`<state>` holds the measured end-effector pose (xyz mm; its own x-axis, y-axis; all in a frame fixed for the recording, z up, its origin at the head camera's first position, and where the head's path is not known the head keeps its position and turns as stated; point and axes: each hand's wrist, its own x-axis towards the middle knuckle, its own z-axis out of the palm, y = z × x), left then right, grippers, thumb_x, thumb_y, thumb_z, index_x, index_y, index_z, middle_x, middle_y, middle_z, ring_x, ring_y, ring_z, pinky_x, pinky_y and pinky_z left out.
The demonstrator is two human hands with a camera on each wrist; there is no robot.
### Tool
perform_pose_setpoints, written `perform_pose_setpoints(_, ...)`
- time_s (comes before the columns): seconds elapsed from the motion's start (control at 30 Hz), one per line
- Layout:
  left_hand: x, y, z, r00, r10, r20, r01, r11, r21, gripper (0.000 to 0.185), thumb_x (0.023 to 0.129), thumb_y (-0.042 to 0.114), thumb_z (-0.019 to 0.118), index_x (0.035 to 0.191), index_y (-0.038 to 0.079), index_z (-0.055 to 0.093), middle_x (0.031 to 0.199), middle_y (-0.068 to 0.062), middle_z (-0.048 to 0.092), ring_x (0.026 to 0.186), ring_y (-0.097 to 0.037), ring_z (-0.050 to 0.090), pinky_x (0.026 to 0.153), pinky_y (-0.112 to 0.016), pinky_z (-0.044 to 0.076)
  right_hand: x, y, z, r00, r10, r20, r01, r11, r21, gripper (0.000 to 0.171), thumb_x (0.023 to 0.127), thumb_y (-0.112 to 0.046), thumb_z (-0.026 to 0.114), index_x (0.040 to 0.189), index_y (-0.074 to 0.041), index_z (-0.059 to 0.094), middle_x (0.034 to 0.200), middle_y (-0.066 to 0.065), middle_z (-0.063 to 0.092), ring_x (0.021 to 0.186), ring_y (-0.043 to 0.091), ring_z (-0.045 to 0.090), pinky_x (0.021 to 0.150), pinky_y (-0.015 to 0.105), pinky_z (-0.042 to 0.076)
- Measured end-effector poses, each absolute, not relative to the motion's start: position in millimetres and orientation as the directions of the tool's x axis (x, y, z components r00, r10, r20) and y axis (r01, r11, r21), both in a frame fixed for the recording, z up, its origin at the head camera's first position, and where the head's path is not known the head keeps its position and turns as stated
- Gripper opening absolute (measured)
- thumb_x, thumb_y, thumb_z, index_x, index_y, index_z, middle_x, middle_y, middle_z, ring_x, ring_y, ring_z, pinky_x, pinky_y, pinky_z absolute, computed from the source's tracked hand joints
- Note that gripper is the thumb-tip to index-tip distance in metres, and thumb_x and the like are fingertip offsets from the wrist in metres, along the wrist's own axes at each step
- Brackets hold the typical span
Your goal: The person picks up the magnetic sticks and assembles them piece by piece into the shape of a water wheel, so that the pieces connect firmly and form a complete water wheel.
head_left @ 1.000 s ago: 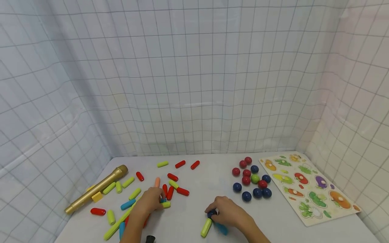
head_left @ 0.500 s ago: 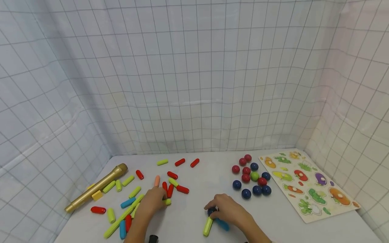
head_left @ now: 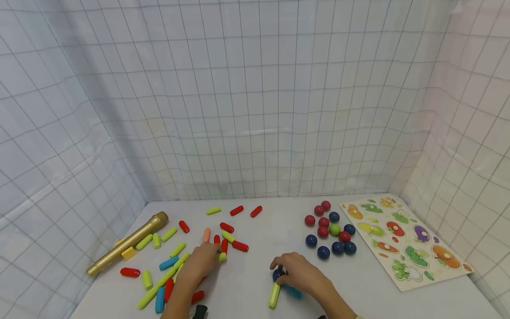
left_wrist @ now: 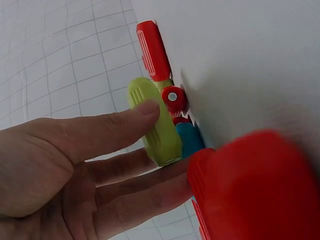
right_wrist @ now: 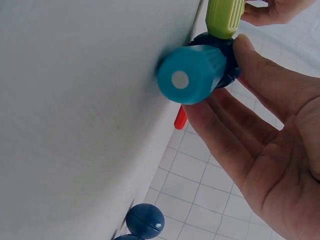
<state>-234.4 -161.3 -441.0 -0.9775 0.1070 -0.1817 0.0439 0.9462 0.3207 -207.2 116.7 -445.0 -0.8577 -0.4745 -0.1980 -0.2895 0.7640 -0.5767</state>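
On the white worktop (head_left: 255, 230), the left hand (head_left: 201, 262) pinches a short lime-green plastic rod (left_wrist: 156, 122) between thumb and fingers — near the left, among scattered red and blue rods. The right hand (head_left: 299, 274) grips a dark-blue ball (head_left: 277, 274) joined to a turquoise rod (right_wrist: 192, 73) and a second lime-green rod (head_left: 274, 295) — near centre, with the cluster of red and blue balls (head_left: 330, 230) farther right.

The long gold plastic toy microphone (head_left: 128, 243) lies far left of the flat wooden vegetable peg puzzle board (head_left: 404, 243); between them sit scattered short plastic rods (head_left: 233, 228), and a cluster of glossy round balls (head_left: 330, 231) just left of the board.
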Motion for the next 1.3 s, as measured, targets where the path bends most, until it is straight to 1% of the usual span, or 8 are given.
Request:
perform_pose_setpoints(0.07, -236, -159, -439, -0.976, 0.121, -0.179, 0.057, 0.943, 0.328, 0.025, 0.085, 0.018, 0.074, 0.108, 0.01, 0.072, 0.091, -0.003, 0.065, 0.079, -0.017, 0.055, 0.076, -0.039, 0.056, -208, 117, -444, -0.858, -0.476, -0.192, -0.295, 0.763, -0.575, 0.031, 0.082, -0.018, 0.076, 0.113, -0.018, 0.07, 0.099, -0.005, 0.068, 0.089, 0.01, 0.054, 0.084, 0.034, 0.053)
perform_pose_setpoints(0.2, -232, -149, -432, -0.966, 0.208, -0.154, 0.14, 0.92, 0.365, 0.019, 0.083, 0.015, 0.076, 0.1, 0.008, 0.074, 0.086, -0.001, 0.068, 0.076, -0.014, 0.055, 0.076, -0.034, 0.056, -209, 116, -443, -0.858, -0.481, -0.183, -0.302, 0.758, -0.578, 0.031, 0.082, -0.018, 0.077, 0.111, -0.014, 0.068, 0.095, -0.003, 0.069, 0.083, 0.008, 0.056, 0.08, 0.031, 0.054)
perform_pose_setpoints(0.33, -222, -130, -428, -0.93, 0.325, -0.169, 0.23, 0.877, 0.422, 0.015, 0.082, 0.011, 0.076, 0.096, 0.005, 0.075, 0.081, 0.001, 0.067, 0.073, -0.013, 0.054, 0.073, -0.032, 0.056, -209, 116, -443, -0.86, -0.479, -0.175, -0.301, 0.754, -0.585, 0.025, 0.081, -0.017, 0.078, 0.104, -0.012, 0.07, 0.092, -0.003, 0.068, 0.079, 0.006, 0.057, 0.076, 0.028, 0.054)
perform_pose_setpoints(0.5, -210, -106, -432, -0.888, 0.404, -0.217, 0.29, 0.862, 0.416, 0.014, 0.084, 0.012, 0.075, 0.096, 0.005, 0.076, 0.076, 0.003, 0.068, 0.068, -0.011, 0.053, 0.072, -0.027, 0.055, -207, 114, -445, -0.852, -0.498, -0.158, -0.317, 0.733, -0.602, 0.02, 0.08, -0.018, 0.078, 0.099, -0.013, 0.073, 0.089, -0.005, 0.068, 0.079, 0.007, 0.056, 0.074, 0.026, 0.053)
perform_pose_setpoints(0.63, -203, -92, -435, -0.868, 0.42, -0.265, 0.297, 0.867, 0.399, 0.014, 0.085, 0.014, 0.074, 0.096, 0.007, 0.077, 0.072, 0.005, 0.065, 0.064, -0.01, 0.051, 0.07, -0.024, 0.053, -206, 112, -448, -0.848, -0.506, -0.157, -0.318, 0.723, -0.613, 0.02, 0.081, -0.018, 0.077, 0.101, -0.014, 0.073, 0.088, -0.007, 0.067, 0.081, 0.006, 0.056, 0.076, 0.025, 0.053)
perform_pose_setpoints(0.83, -198, -82, -439, -0.86, 0.428, -0.278, 0.315, 0.873, 0.371, 0.013, 0.084, 0.015, 0.074, 0.095, 0.008, 0.078, 0.067, 0.007, 0.061, 0.062, -0.01, 0.05, 0.068, -0.023, 0.051, -206, 112, -449, -0.844, -0.511, -0.164, -0.322, 0.727, -0.606, 0.022, 0.082, -0.017, 0.077, 0.103, -0.013, 0.073, 0.089, -0.008, 0.067, 0.082, 0.004, 0.055, 0.078, 0.026, 0.052)
perform_pose_setpoints(1.13, -196, -76, -442, -0.852, 0.44, -0.285, 0.325, 0.87, 0.371, 0.014, 0.082, 0.013, 0.076, 0.095, 0.009, 0.077, 0.068, 0.008, 0.063, 0.061, -0.008, 0.051, 0.067, -0.02, 0.05, -203, 109, -446, -0.834, -0.524, -0.172, -0.323, 0.718, -0.616, 0.024, 0.081, -0.016, 0.077, 0.105, -0.012, 0.073, 0.091, -0.007, 0.069, 0.078, 0.003, 0.057, 0.074, 0.023, 0.053)
perform_pose_setpoints(1.3, -197, -73, -442, -0.85, 0.448, -0.276, 0.34, 0.868, 0.361, 0.015, 0.081, 0.014, 0.078, 0.095, 0.009, 0.077, 0.067, 0.008, 0.063, 0.06, -0.007, 0.051, 0.067, -0.019, 0.051, -203, 109, -446, -0.834, -0.525, -0.17, -0.333, 0.725, -0.603, 0.025, 0.081, -0.019, 0.078, 0.105, -0.013, 0.073, 0.089, -0.008, 0.066, 0.077, 0.004, 0.055, 0.072, 0.021, 0.052)
